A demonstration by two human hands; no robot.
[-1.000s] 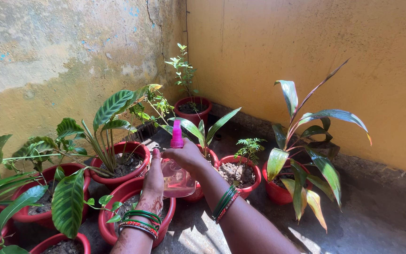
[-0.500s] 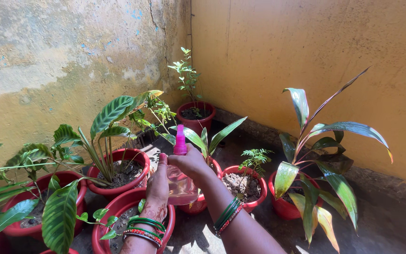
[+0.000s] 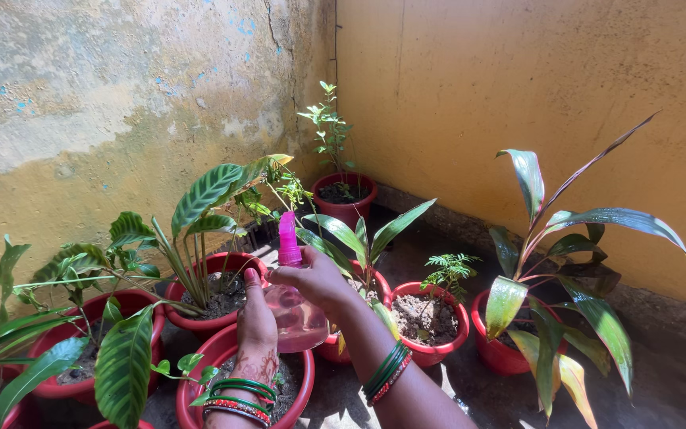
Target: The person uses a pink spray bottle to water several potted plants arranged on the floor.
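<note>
You hold a spray bottle over red pots.

Your right hand (image 3: 315,278) grips the clear pink-capped spray bottle (image 3: 295,306); your left hand (image 3: 256,322) cups it at seven o'clock, above a soil-filled red pot (image 3: 303,389).

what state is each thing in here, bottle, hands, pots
spray bottle: held tilted in both hands, pink cap on top, liquid inside
left hand: pressed against the bottle's side
right hand: gripping the bottle's neck
striped-leaf plant pot: upright, soil dry-looking
front red pot: upright, under the bottle
fern seedling pot: upright
</note>
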